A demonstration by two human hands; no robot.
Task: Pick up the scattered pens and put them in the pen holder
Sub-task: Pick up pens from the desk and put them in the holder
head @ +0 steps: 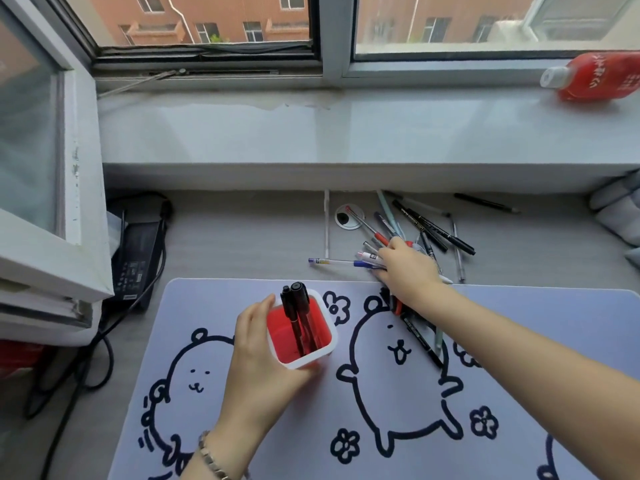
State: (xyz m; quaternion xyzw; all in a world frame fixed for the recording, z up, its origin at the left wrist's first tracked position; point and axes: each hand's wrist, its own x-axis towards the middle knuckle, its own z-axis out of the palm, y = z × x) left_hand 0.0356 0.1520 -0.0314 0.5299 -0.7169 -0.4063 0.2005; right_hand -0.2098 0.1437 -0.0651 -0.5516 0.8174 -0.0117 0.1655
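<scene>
A square pen holder (323,353), white rim and red inside, stands on the desk mat with two black pens (300,317) upright in it. My left hand (258,362) is wrapped around its left side. My right hand (407,266) reaches over the pile of scattered pens (429,230) behind the mat, fingers closing on several pens, among them a white one and a blue one (367,263). A clear blue-capped pen (329,261) lies to the left of the hand. Under my right forearm a black marker (420,341) lies on the mat. One black pen (485,202) lies far back right.
The lilac desk mat (519,427) with bear drawings covers the near desk. A black power adapter (136,251) and cables lie at left. A cable hole (348,218) sits behind the pens. A red bottle (595,77) lies on the window sill at the far right.
</scene>
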